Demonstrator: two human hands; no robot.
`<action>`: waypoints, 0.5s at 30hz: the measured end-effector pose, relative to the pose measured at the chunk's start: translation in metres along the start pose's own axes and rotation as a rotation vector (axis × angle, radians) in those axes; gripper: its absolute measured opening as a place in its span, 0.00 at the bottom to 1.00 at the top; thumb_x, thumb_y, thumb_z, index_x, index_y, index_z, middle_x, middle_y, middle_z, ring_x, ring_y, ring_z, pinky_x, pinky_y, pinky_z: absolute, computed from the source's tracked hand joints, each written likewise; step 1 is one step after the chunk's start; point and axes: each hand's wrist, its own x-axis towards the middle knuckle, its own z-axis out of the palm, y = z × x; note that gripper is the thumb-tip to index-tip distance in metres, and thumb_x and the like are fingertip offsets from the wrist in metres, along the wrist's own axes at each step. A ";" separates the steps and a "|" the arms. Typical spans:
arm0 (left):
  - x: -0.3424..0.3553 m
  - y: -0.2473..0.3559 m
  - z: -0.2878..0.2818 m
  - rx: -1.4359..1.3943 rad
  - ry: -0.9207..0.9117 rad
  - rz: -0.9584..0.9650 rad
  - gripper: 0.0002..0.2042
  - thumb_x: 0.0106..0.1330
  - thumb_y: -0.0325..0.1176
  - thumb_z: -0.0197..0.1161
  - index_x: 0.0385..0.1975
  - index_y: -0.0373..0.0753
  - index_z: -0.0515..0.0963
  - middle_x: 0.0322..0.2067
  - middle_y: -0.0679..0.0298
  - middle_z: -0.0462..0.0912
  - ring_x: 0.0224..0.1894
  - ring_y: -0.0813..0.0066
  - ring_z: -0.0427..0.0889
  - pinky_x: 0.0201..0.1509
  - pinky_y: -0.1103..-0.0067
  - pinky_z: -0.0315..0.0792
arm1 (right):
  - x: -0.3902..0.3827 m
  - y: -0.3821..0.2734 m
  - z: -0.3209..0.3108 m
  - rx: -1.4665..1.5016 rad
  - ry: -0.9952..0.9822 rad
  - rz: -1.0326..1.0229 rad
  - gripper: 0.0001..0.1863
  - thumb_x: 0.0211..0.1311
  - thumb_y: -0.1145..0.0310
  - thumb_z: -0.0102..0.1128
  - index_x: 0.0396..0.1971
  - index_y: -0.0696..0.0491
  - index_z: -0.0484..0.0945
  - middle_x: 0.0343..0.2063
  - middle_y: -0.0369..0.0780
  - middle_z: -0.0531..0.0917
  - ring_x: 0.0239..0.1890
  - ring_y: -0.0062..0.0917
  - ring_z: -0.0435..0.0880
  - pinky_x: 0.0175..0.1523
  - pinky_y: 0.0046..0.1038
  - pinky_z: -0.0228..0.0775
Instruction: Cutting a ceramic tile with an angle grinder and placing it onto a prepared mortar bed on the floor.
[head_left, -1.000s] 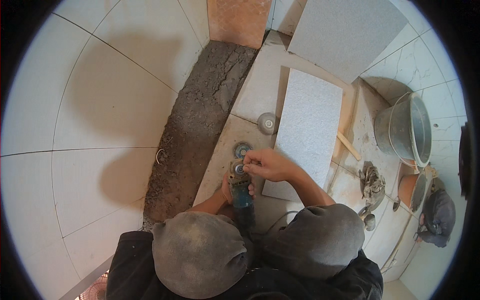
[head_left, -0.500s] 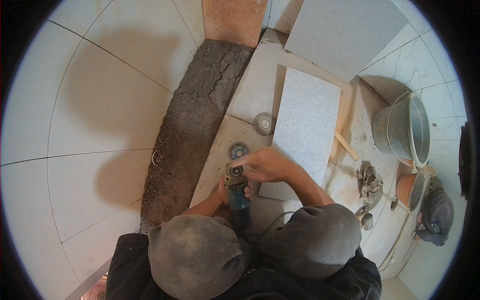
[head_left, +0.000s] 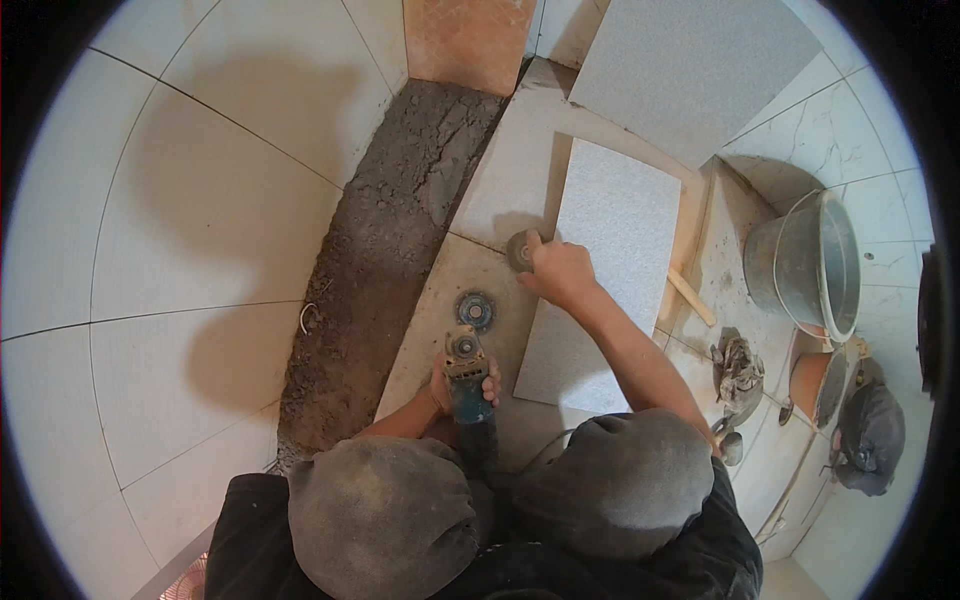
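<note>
My left hand (head_left: pixel 440 385) is wrapped round the body of an angle grinder (head_left: pixel 469 395), held upright between my bent knees with its bare spindle facing up and no disc on it. My right hand (head_left: pixel 558 270) reaches forward and grips a grey disc (head_left: pixel 519 258) beside the edge of a loose light grey tile (head_left: pixel 615 220). A second disc (head_left: pixel 475 311), with a bluish face, lies on the dusty floor slab (head_left: pixel 420 370) just beyond the grinder head.
Rough mortar strip (head_left: pixel 370 240) along left tiles. Orange tile (head_left: pixel 460 40) and grey tile (head_left: pixel 690 70) at the back. At right: grey bucket (head_left: pixel 785 270), wooden handle (head_left: pixel 690 295), crumpled dirty rag (head_left: pixel 738 375), orange container (head_left: pixel 808 380), dark bundle (head_left: pixel 870 440).
My right hand has left the grinder head and moved forward onto the grey disc by the tile. My left hand still holds the grinder, shifted slightly down and left in the view.
</note>
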 end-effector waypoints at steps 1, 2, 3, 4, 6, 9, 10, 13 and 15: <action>0.001 0.000 0.001 0.003 0.000 -0.002 0.44 0.59 0.77 0.46 0.50 0.35 0.76 0.36 0.62 0.80 0.40 0.66 0.81 0.52 0.65 0.77 | 0.007 0.004 0.004 0.001 0.003 0.001 0.30 0.53 0.52 0.75 0.49 0.57 0.76 0.32 0.48 0.89 0.39 0.42 0.90 0.42 0.39 0.82; 0.001 0.001 0.003 -0.006 0.015 -0.003 0.43 0.60 0.76 0.45 0.49 0.35 0.76 0.35 0.62 0.80 0.39 0.65 0.81 0.52 0.66 0.77 | 0.013 0.008 0.012 -0.081 -0.030 -0.026 0.32 0.52 0.53 0.76 0.50 0.59 0.75 0.34 0.48 0.89 0.39 0.41 0.90 0.42 0.39 0.83; 0.001 -0.001 0.006 -0.016 0.032 0.002 0.42 0.61 0.75 0.45 0.49 0.35 0.77 0.35 0.62 0.80 0.39 0.65 0.81 0.52 0.66 0.77 | 0.018 0.008 0.014 -0.162 -0.065 -0.059 0.35 0.51 0.53 0.77 0.51 0.61 0.74 0.35 0.47 0.89 0.40 0.41 0.90 0.43 0.39 0.83; 0.001 -0.001 0.009 -0.015 0.034 0.005 0.42 0.61 0.75 0.45 0.49 0.35 0.77 0.35 0.62 0.80 0.39 0.65 0.81 0.52 0.66 0.77 | 0.023 0.009 0.015 -0.160 -0.065 -0.062 0.35 0.51 0.53 0.77 0.51 0.61 0.74 0.35 0.47 0.89 0.40 0.41 0.90 0.43 0.39 0.83; 0.003 0.001 0.014 -0.034 0.070 -0.020 0.41 0.62 0.73 0.42 0.48 0.35 0.78 0.33 0.61 0.80 0.38 0.64 0.81 0.51 0.66 0.77 | 0.029 0.009 0.014 -0.176 -0.136 -0.040 0.35 0.49 0.52 0.78 0.50 0.62 0.75 0.37 0.47 0.89 0.41 0.39 0.91 0.45 0.39 0.84; 0.001 0.002 0.018 -0.064 0.123 -0.024 0.41 0.63 0.71 0.39 0.46 0.34 0.78 0.31 0.60 0.80 0.36 0.64 0.81 0.50 0.65 0.76 | 0.030 0.008 0.011 -0.159 -0.131 -0.095 0.35 0.47 0.51 0.79 0.49 0.61 0.77 0.36 0.48 0.89 0.42 0.41 0.90 0.46 0.37 0.83; 0.001 0.002 0.018 -0.062 0.122 -0.023 0.41 0.63 0.71 0.39 0.46 0.34 0.78 0.31 0.60 0.80 0.36 0.64 0.81 0.50 0.65 0.76 | 0.028 0.007 0.009 -0.159 -0.128 -0.096 0.35 0.47 0.51 0.79 0.49 0.61 0.77 0.36 0.48 0.89 0.42 0.41 0.90 0.46 0.37 0.83; -0.002 -0.001 0.017 -0.007 0.139 0.000 0.41 0.63 0.72 0.38 0.47 0.34 0.78 0.32 0.60 0.81 0.36 0.63 0.81 0.50 0.64 0.75 | 0.007 -0.007 -0.008 0.055 -0.048 -0.159 0.36 0.45 0.49 0.80 0.48 0.60 0.78 0.34 0.50 0.88 0.41 0.43 0.90 0.45 0.39 0.82; -0.001 -0.003 0.015 -0.064 0.170 0.007 0.41 0.63 0.71 0.38 0.47 0.34 0.78 0.32 0.59 0.81 0.37 0.61 0.82 0.51 0.61 0.76 | -0.015 -0.024 -0.040 0.397 -0.116 -0.225 0.39 0.45 0.48 0.80 0.52 0.60 0.78 0.31 0.52 0.86 0.39 0.45 0.89 0.43 0.42 0.80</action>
